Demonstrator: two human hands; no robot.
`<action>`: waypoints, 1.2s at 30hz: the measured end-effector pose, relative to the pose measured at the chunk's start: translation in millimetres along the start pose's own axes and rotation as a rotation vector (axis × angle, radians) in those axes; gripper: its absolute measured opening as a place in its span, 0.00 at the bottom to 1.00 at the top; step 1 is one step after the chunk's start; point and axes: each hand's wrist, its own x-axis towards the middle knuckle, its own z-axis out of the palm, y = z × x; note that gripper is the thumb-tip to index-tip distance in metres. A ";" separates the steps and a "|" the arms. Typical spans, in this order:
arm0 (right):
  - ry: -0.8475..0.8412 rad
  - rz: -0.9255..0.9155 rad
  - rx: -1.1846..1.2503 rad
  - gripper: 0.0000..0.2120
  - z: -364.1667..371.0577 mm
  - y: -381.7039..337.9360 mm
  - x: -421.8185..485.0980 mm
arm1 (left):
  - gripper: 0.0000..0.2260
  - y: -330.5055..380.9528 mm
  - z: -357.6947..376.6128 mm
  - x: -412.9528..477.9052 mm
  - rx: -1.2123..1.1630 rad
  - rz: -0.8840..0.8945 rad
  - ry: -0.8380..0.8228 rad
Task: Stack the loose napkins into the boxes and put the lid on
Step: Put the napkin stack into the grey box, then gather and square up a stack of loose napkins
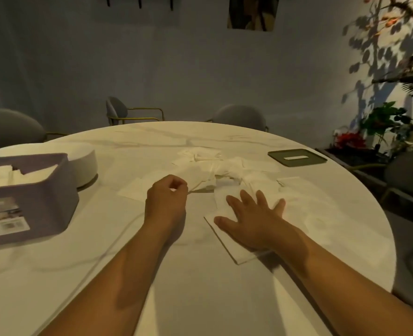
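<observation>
Nearest us, we found right hand (251, 224) spread flat on a napkin stack (224, 240); left hand (166, 200) pinched a loose napkin (200, 184) alongside, box (38, 202) far left.

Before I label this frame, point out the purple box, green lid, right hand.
purple box (49, 202), head view, front wall
green lid (312, 156), head view, top face
right hand (251, 220), head view, back of hand

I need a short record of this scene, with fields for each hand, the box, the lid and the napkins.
left hand: pinches one napkin at the pile's near edge
right hand: flat, pressing on a napkin stack
purple box: left on the table, open, napkins inside
green lid: far right, lying off the box
loose napkins: crumpled pile mid-table
</observation>
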 end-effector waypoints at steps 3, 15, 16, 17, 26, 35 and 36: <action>-0.015 0.016 -0.007 0.37 -1.8 -13.3 16.9 | 0.10 -0.4 -2.2 1.9 -0.207 -0.060 0.017; -0.175 -0.117 0.221 0.21 -54.6 -8.7 42.3 | 0.12 -7.1 -7.3 13.9 -0.068 0.088 -0.110; -0.145 -0.131 0.260 0.18 -50.8 -7.1 43.9 | 0.12 -8.0 -7.4 14.3 -0.075 0.078 -0.116; -0.115 -0.153 0.324 0.16 -48.7 -4.2 44.6 | 0.11 -8.9 -7.4 14.4 -0.123 0.041 -0.118; 0.098 0.060 1.543 0.06 -49.5 20.6 57.0 | 0.07 0.2 -8.2 10.3 -0.345 -0.046 -0.054; 0.354 -0.500 1.072 0.10 -26.7 -39.3 40.7 | 0.26 6.9 -3.3 -0.1 -1.068 -0.490 -0.539; 0.286 -0.569 0.879 0.10 -22.4 -44.4 39.5 | 0.24 5.8 -3.7 0.3 -1.104 -0.525 -0.571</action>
